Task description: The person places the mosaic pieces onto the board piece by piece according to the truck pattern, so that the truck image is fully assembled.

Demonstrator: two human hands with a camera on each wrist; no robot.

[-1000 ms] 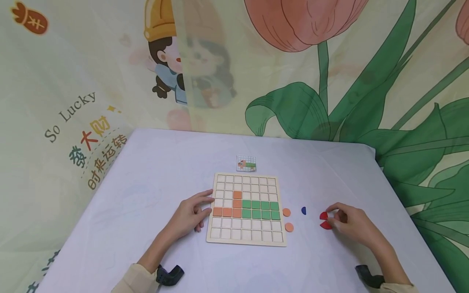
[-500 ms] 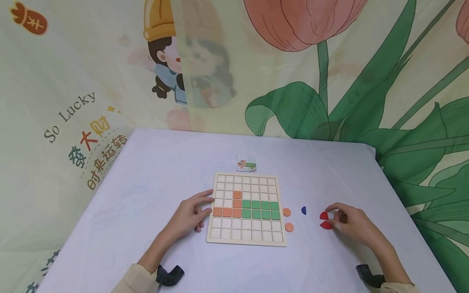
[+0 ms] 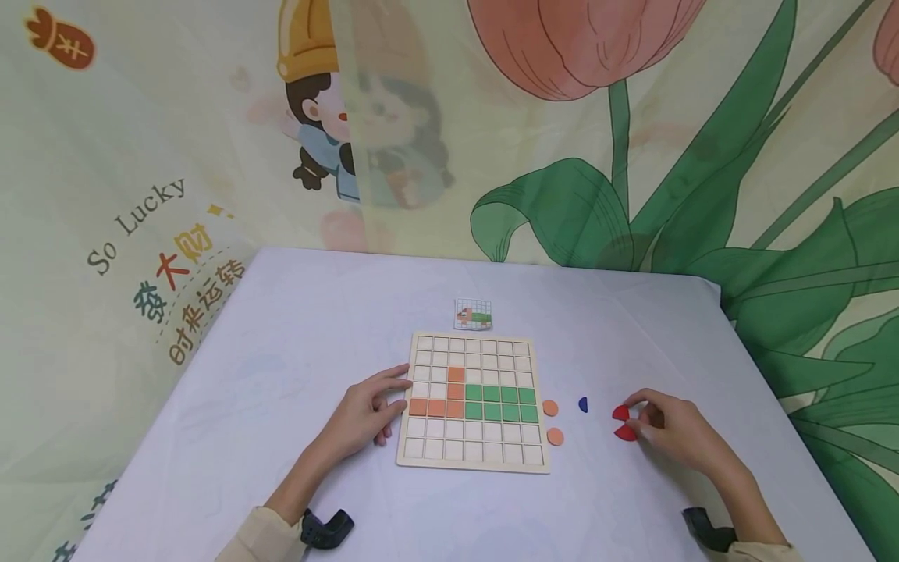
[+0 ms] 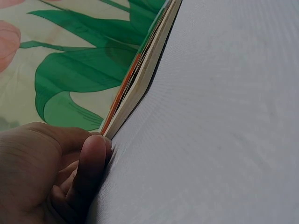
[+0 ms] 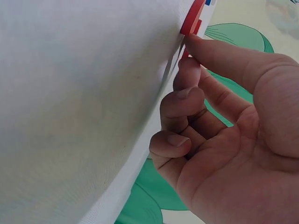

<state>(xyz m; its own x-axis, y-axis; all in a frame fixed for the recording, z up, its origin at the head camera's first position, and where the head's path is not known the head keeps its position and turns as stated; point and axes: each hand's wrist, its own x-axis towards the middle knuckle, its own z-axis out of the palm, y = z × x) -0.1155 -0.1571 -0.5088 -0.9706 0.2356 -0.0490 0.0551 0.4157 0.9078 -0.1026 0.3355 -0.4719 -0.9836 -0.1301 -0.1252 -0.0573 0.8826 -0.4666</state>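
Note:
A square wooden grid board [image 3: 474, 460] lies on the white table, with orange squares [image 3: 427, 407] and green squares [image 3: 501, 403] in its cells. My left hand [image 3: 363, 414] touches the board's left edge, thumb and forefinger spread along it; the left wrist view shows those fingertips at the board's rim [image 4: 152, 70]. Two red rounded pieces [image 3: 625, 432] lie flat at the right. My right hand [image 3: 670, 429] rests its forefinger by the upper one and its thumb by the lower. In the right wrist view the thumb touches a red piece [image 5: 192, 17].
Two orange discs [image 3: 551, 408] lie just right of the board. A blue half-disc [image 3: 583, 405] sits between them and the red pieces. Behind the board is a small picture card [image 3: 474, 314] with a grid pattern. A printed cloth backdrop [image 3: 414, 226] hangs behind the table.

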